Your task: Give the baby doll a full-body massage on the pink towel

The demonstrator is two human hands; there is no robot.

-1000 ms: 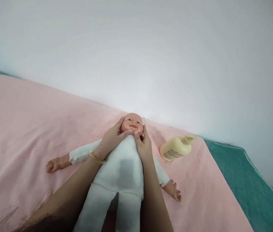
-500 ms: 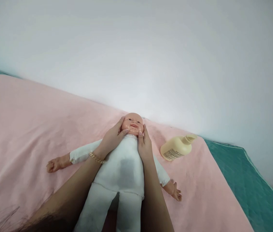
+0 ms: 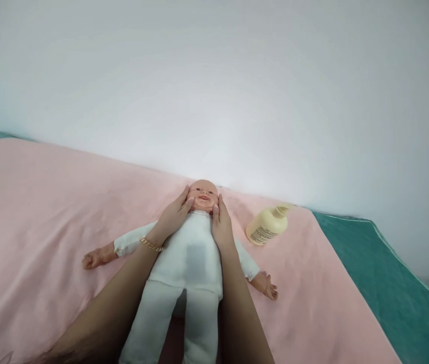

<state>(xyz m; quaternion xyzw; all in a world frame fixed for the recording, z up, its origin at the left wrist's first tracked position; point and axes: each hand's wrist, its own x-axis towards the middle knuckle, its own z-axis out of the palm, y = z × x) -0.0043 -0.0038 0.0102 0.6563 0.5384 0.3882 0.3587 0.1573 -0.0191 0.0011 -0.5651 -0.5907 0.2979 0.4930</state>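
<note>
A baby doll (image 3: 176, 258) with a hard plastic head and a white cloth body lies on its back, arms spread to both sides and legs toward me. My left hand (image 3: 173, 216) cups one side of its head, thumb on the cheek and jaw and fingers along the side. Against the opposite side, my right hand (image 3: 222, 226) rests in the same way, its thumb near the jaw. The doll's head is held between both palms. A bracelet (image 3: 151, 244) circles my left wrist. A darker grey patch shows on the doll's belly.
A pale yellow pump bottle (image 3: 267, 226) with printed text stands to the right of the doll. Under everything lies a pink cloth (image 3: 47, 202), over a green quilted sheet (image 3: 374, 263) that shows at the right and far left. A white wall (image 3: 214, 91) rises behind.
The view has tilted slightly, so the doll and bottle appear a little further left. Both hands stay on the doll's head, with hardly any shift against it.
</note>
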